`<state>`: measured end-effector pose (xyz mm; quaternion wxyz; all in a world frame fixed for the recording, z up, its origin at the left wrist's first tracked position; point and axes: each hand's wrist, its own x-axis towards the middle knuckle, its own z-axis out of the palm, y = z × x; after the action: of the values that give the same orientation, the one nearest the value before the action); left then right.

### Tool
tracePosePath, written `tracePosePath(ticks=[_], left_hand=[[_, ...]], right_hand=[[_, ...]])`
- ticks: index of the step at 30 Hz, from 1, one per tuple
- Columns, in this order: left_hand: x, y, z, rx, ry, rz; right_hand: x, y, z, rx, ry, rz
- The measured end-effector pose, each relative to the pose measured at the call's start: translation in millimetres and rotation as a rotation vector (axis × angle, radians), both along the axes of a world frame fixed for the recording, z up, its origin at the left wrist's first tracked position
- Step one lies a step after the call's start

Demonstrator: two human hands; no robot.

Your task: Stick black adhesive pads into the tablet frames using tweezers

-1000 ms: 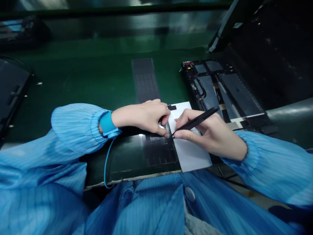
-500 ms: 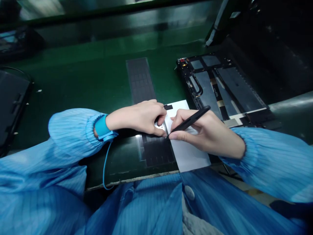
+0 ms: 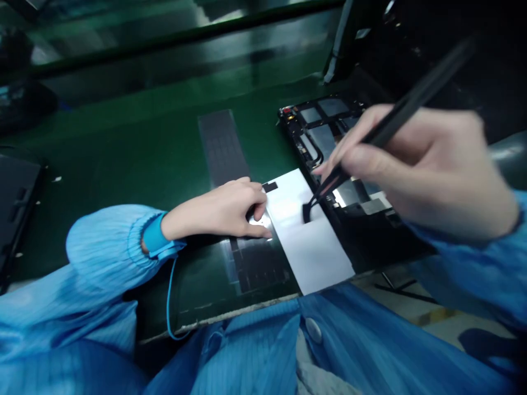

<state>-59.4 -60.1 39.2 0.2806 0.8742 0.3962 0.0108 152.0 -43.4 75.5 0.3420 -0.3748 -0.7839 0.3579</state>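
Observation:
My right hand (image 3: 424,164) grips black tweezers (image 3: 395,115), slightly blurred, with a small black patch (image 3: 307,213) at their tips. The patch is over a white sheet (image 3: 317,255), and I cannot tell whether it touches. At the sheet's left edge my left hand (image 3: 226,208) rests low with curled fingers, holding a small shiny metal piece (image 3: 262,221) that it partly hides. Another small black patch (image 3: 270,187) lies on the sheet's upper corner. Beneath the left hand runs a dark strip in clear film (image 3: 224,142), its near part (image 3: 263,263) showing below.
An opened electronic device (image 3: 313,137) with exposed internals lies right of the sheet, partly behind my right hand. A dark flat case (image 3: 18,192) sits at far left. A blue wrist strap cord (image 3: 169,302) hangs over the table's front edge (image 3: 230,308).
My right hand has lifted away to the right with the tweezers, which now have a black patch at their tips. My left hand keeps its place on the metal piece. The view has shifted slightly.

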Motion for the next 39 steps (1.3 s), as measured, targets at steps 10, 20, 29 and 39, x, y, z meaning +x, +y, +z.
tracePosePath(ticks=[10, 20, 29, 39], left_hand=[[40, 9, -26.5, 0.498, -0.438, 0.201], [38, 8, -36.0, 0.48, -0.346, 0.201], [41, 6, -27.9, 0.479, -0.271, 0.051], [41, 7, -30.6, 0.542, -0.193, 0.038]], right_hand=[[1, 83, -43.8, -0.393, 0.032, 0.079], [-3, 78, -41.8, -0.363, -0.001, -0.065], [-5, 76, -39.6, -0.339, -0.03, -0.11], [-5, 74, -43.2, -0.24, 0.037, -0.108]])
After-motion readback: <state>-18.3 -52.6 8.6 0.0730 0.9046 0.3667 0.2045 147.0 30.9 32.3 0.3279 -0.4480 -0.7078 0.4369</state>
